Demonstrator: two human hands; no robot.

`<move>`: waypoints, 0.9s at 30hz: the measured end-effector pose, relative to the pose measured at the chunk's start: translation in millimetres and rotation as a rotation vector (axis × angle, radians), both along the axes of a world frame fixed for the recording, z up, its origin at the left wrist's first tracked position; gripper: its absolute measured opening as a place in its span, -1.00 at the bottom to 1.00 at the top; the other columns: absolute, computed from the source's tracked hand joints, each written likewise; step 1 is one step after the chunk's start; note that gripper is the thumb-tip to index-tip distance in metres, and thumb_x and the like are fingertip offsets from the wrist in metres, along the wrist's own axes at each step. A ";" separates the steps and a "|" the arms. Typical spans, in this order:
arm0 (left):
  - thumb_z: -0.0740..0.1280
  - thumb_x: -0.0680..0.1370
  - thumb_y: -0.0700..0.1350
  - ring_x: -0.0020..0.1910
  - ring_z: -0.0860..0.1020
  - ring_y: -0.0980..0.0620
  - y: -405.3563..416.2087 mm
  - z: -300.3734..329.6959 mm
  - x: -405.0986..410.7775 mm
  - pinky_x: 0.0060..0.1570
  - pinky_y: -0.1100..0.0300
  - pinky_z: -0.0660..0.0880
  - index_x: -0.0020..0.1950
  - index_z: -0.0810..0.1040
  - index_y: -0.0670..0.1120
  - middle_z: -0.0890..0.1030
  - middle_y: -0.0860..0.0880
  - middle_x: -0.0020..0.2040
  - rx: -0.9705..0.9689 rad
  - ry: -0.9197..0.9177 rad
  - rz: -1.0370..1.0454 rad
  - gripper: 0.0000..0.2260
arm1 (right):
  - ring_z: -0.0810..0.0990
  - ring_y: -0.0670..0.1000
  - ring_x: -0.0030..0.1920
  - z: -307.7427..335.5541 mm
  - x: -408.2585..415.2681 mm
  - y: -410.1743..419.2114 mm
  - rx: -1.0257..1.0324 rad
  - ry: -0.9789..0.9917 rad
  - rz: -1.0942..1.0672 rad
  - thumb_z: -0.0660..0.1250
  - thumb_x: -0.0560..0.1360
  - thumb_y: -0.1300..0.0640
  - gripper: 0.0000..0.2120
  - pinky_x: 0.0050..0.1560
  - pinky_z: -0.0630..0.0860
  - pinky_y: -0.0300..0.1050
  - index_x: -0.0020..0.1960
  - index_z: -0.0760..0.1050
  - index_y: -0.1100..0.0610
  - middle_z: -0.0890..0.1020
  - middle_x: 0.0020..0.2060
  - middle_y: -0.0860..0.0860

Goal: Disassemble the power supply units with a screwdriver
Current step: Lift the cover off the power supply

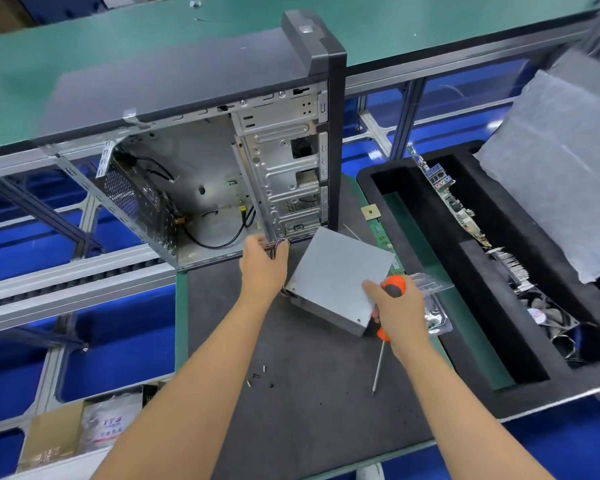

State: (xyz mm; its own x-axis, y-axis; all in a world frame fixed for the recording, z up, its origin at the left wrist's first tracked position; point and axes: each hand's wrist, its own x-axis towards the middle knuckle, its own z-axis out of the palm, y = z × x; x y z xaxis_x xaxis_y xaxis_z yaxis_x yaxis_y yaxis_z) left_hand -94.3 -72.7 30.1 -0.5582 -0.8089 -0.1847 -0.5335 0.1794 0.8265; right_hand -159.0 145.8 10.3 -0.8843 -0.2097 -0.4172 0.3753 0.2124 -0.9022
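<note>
The right grip was curled round the orange-and-black handle of a screwdriver, thumb laid on top of the grey metal power supply, while the thin shaft pointed down and back toward the person, its tip over the dark mat of the tabletop. The power supply sat tilted on that mat, directly under and to the left of this grip, with one corner touching the thumb. The left grip, just left of the box, was closed on a bundle of coloured wires that ran out from the box's far left edge. Straight beyond the left grip stood an open computer case, its side panel off, loose black cables lying inside and its metal drive cage near the fingers. Nearer the person than both grips, a few small screws lay scattered on the mat. Under and just right of the right grip lay a clear plastic tray, and beyond it a green memory stick and a small square chip. Further right, a black foam bin held a circuit board on edge and a cooling fan, with grey foam sheets piled behind it.
</note>
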 end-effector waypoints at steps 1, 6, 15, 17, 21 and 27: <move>0.32 0.62 0.09 0.32 0.46 -0.11 -5.2 -0.5 -5.6 0.29 -0.02 0.42 0.48 0.28 -0.11 0.48 -0.10 0.36 0.094 -0.011 0.003 -0.48 | 0.42 -0.02 -0.52 -0.4 0.8 -0.2 -0.006 0.003 -0.014 0.49 0.40 0.01 -0.70 -0.58 0.28 -0.25 -0.16 0.37 0.08 0.49 -0.43 0.09; 0.32 0.63 0.08 0.15 0.58 -0.12 -29.5 -11.4 -38.8 0.21 0.00 0.52 0.43 0.45 -0.21 0.62 -0.15 0.19 0.291 -0.076 0.000 -0.52 | 0.45 -0.04 -0.50 -3.8 4.3 1.1 -0.033 -0.023 -0.026 0.48 0.43 0.00 -0.71 -0.57 0.33 -0.25 -0.08 0.40 0.09 0.53 -0.36 0.09; 0.26 0.64 -0.27 -0.19 0.62 0.11 -15.3 -14.7 -68.6 -0.24 0.28 0.54 0.13 0.68 -0.13 0.70 0.00 -0.04 0.338 -0.012 -0.221 -0.78 | 0.45 -0.06 -0.51 -7.6 0.8 2.1 -0.066 -0.037 -0.022 0.50 0.42 -0.01 -0.70 -0.57 0.34 -0.25 -0.18 0.36 0.02 0.51 -0.44 0.00; 0.23 0.64 -0.29 -0.30 0.58 0.13 -15.8 -13.2 -65.3 -0.29 0.28 0.50 0.11 0.68 -0.15 0.70 0.03 -0.14 0.339 0.026 -0.177 -0.77 | 0.44 -0.05 -0.51 -8.5 0.1 2.7 -0.057 -0.044 -0.010 0.50 0.41 -0.04 -0.69 -0.56 0.34 -0.24 -0.22 0.35 -0.03 0.50 -0.46 0.01; 0.20 0.67 -0.22 -0.43 0.47 0.14 -24.6 -12.3 -46.6 -0.33 0.29 0.45 0.17 0.57 -0.03 0.66 0.06 -0.08 0.247 0.011 -0.186 -0.81 | 0.45 -0.03 -0.50 -9.4 -1.6 3.0 -0.041 -0.050 -0.018 0.51 0.37 -0.10 -0.69 -0.55 0.36 -0.22 -0.26 0.36 -0.08 0.53 -0.45 0.01; 0.26 0.63 -0.18 -0.54 0.39 0.05 -18.3 -10.8 -45.5 -0.49 0.26 0.35 -0.21 0.63 -0.15 0.60 0.18 -0.23 0.194 -0.077 -0.176 -0.74 | 0.46 -0.01 -0.49 -10.8 -0.6 3.0 -0.039 -0.033 -0.024 0.50 0.35 -0.12 -0.73 -0.52 0.38 -0.19 -0.23 0.41 -0.08 0.55 -0.44 0.05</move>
State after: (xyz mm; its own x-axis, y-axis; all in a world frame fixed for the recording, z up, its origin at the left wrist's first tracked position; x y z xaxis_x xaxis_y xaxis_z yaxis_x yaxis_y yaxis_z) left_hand -139.8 -91.0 19.4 -0.6656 -0.6457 -0.3742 -0.5707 0.1174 0.8127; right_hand -159.5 148.8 -0.5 -0.8750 -0.2053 -0.4383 0.4097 0.1679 -0.8966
